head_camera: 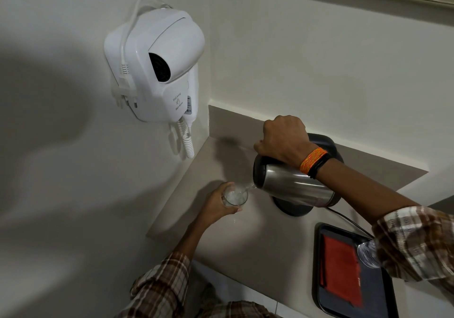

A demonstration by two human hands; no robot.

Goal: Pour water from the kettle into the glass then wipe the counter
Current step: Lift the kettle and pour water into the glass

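My right hand [280, 140] grips the handle of a steel kettle [294, 185], which is tipped to the left above its black base [292, 208]. A thin stream of water runs from the spout into a clear glass [234, 196]. My left hand [216, 207] is wrapped around the glass from the left and holds it at the grey counter [245, 244]. The glass has water in it.
A white wall-hung hair dryer [157, 67] with a coiled cord hangs on the left wall above the counter's corner. A black tray [321, 281] at the lower right holds a folded red cloth [340, 268] and a clear plastic bottle [368, 253]. The kettle's cord [348, 220] runs past the tray.
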